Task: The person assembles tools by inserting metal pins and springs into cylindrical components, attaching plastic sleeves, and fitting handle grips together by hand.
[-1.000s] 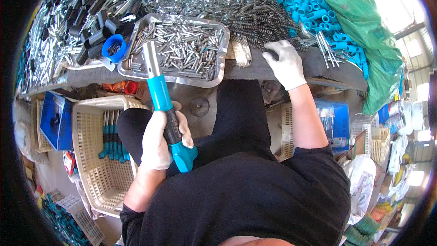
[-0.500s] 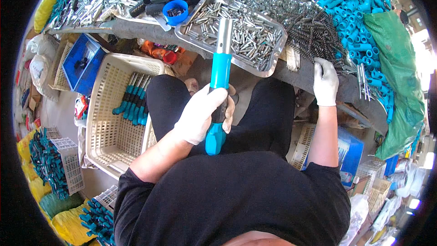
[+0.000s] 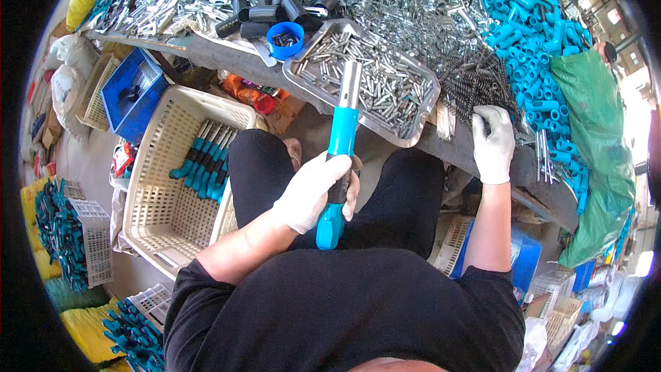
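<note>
a worker, apparently seated at a parts bench [image 3: 234, 60], holds a teal-and-black handle [image 3: 343, 131] w/ a bright metal tube at its far end, in front of the body & btwn the knees. the l. hand [image 3: 318, 193], gloved in white, is wrapped round the black grip; the tube points away from the body &, in this view, overlaps the tray [image 3: 432, 100] of small metal pins. the r. hand [image 3: 496, 143], also gloved, is at the near edge of the pile of dark coil springs [image 3: 475, 83], fingers bent; can't tell if they pinch a spring or are bare, as the tips are too small to read.

step in hand, by the look of it: picking a part from the springs, handle at the ready. next move prob. calls for a fine thumb-and-finger pinch to part one spring from the tangle, l. hand keeping the tube steady. can't tell what, if anything, is inside it.

just r. of the r. hand, thin metal rods [image 3: 544, 157] jut past the bench edge. at l., a beige crate [image 3: 160, 224] holds a row of similar handles [image 3: 204, 162].
</note>
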{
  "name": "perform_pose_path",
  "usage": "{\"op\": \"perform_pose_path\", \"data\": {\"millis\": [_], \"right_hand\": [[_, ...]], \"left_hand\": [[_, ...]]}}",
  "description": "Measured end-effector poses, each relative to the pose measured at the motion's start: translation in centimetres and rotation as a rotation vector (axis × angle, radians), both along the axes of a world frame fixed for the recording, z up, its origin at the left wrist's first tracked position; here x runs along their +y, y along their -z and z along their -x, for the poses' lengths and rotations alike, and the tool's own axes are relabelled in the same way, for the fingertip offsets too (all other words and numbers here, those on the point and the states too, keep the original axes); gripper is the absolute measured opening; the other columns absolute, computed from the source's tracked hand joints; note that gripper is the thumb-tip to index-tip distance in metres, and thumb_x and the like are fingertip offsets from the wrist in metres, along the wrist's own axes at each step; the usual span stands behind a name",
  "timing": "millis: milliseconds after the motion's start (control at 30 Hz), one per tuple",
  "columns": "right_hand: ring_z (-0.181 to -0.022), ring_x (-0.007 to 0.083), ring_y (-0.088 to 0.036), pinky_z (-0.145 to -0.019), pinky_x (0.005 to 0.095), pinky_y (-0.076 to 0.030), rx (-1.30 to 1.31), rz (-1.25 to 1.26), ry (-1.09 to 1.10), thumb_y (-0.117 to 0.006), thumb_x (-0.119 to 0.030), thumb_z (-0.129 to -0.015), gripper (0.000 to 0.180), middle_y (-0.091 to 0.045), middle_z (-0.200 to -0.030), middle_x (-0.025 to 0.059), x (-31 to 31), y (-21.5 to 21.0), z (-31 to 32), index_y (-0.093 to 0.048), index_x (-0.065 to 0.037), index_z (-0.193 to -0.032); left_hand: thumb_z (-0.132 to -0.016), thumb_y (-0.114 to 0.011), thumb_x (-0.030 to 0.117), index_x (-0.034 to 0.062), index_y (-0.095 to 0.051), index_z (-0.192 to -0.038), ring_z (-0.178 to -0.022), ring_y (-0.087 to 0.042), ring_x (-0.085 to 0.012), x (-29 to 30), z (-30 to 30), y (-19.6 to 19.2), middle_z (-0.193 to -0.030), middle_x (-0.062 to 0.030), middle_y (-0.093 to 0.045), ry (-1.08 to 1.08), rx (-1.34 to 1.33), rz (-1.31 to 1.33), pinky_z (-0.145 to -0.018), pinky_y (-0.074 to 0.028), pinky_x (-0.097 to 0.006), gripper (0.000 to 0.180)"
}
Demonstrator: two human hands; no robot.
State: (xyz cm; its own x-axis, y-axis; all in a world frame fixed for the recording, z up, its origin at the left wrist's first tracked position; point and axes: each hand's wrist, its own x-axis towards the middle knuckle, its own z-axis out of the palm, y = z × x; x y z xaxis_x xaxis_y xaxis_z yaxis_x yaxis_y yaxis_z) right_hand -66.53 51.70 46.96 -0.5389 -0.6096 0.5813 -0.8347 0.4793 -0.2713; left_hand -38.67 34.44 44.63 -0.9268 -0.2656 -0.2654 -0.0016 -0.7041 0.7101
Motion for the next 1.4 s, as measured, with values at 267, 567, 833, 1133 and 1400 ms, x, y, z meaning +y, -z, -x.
{"op": "perform_pose_path", "data": {"millis": [267,567,833,1133,1400], "right_hand": [[-0.092,0.0291,-0.063,-0.082,0.0365,-0.049,-0.088,-0.002,-0.214,-0.065,-0.009,-0.082,0.01,-0.066,-0.095,0.0118,-7.1,-1.6,-1.3,-0.068,-0.005,-0.091],[-0.094,0.0299,-0.063,-0.084,0.0377,-0.05,-0.141,-0.131,-0.321,-0.066,-0.015,-0.081,0.011,-0.066,-0.097,0.0109,-10.6,0.5,-3.2,-0.068,-0.009,-0.09],[-0.095,0.0288,-0.063,-0.086,0.0375,-0.049,-0.088,-0.143,-0.516,-0.065,-0.01,-0.081,0.011,-0.066,-0.097,0.0106,-15.5,-2.3,-6.8,-0.068,-0.006,-0.091],[-0.086,0.025,-0.066,-0.074,0.0389,-0.048,0.448,-0.557,-0.538,-0.055,-0.017,-0.084,0.018,-0.07,-0.086,0.0072,-33.5,-0.9,-15.6,-0.072,-0.012,-0.088],[-0.092,0.0246,-0.068,-0.083,0.0402,-0.043,0.376,-0.917,-0.406,-0.048,-0.017,-0.089,0.028,-0.072,-0.096,0.0101,-36.8,-2.3,-18.2,-0.074,-0.009,-0.097]], "left_hand": [[-0.094,-0.051,0.034,0.003,-0.049,-0.105,-0.051,-0.056,-0.0202,-1.4,-0.4,0.6,-0.067,-0.0096,-0.056,-0.018,0.009,0.013,-0.052,-0.049,-0.033,0.033],[-0.094,-0.049,0.038,0.0034,-0.048,-0.107,-0.049,-0.053,-0.0218,-2.7,-1.3,1.5,-0.064,-0.0098,-0.052,-0.116,-0.023,-0.119,-0.051,-0.048,-0.035,0.037],[-0.095,-0.049,0.04,0.0049,-0.048,-0.108,-0.05,-0.054,-0.0214,-4.1,-1.9,1.7,-0.066,-0.0087,-0.053,-0.191,0.074,-0.094,-0.05,-0.048,-0.035,0.038],[-0.1,-0.043,0.035,0.0045,-0.047,-0.104,-0.051,-0.054,-0.0211,-7.3,-6.5,2.8,-0.068,-0.009,-0.053,-0.521,0.057,-0.204,-0.051,-0.048,-0.036,0.031],[-0.095,-0.055,0.031,0.0049,-0.044,-0.113,-0.051,-0.054,-0.0199,-8.1,-9.5,3.3,-0.07,-0.0077,-0.053,-0.597,-0.032,-0.1,-0.051,-0.049,-0.035,0.033]]}}
